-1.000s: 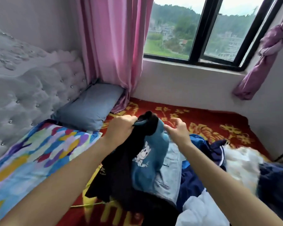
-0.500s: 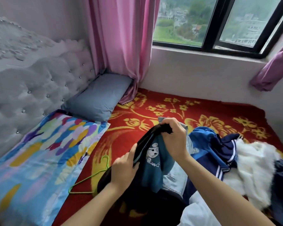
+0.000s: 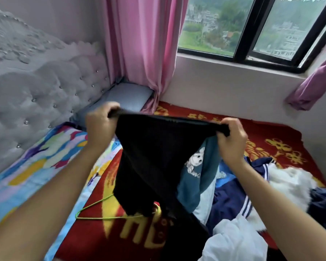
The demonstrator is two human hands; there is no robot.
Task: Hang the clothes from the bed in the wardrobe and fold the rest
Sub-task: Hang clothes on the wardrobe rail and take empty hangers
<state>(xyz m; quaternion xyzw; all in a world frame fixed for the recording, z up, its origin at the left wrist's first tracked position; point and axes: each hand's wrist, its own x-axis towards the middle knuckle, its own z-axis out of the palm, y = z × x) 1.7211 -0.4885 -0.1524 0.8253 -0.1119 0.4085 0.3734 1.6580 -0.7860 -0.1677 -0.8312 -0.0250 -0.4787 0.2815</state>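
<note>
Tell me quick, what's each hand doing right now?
Left hand: closed, gripping one end of the black garment.
Right hand: closed, gripping its other end.

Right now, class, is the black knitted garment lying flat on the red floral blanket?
No, the left hand and right hand hold the black knitted garment up by its top edge.

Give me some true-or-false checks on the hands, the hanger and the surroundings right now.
1. The left hand and the right hand both grip the black garment by its top edge. True.
2. The green hanger is in the left hand. False: it lies on the red blanket, below the garment's hanging end.
3. A white fluffy garment lies on that blanket, at the right. True.
4. The pink curtain covers the whole window. False: it hangs left of the uncovered panes.
</note>
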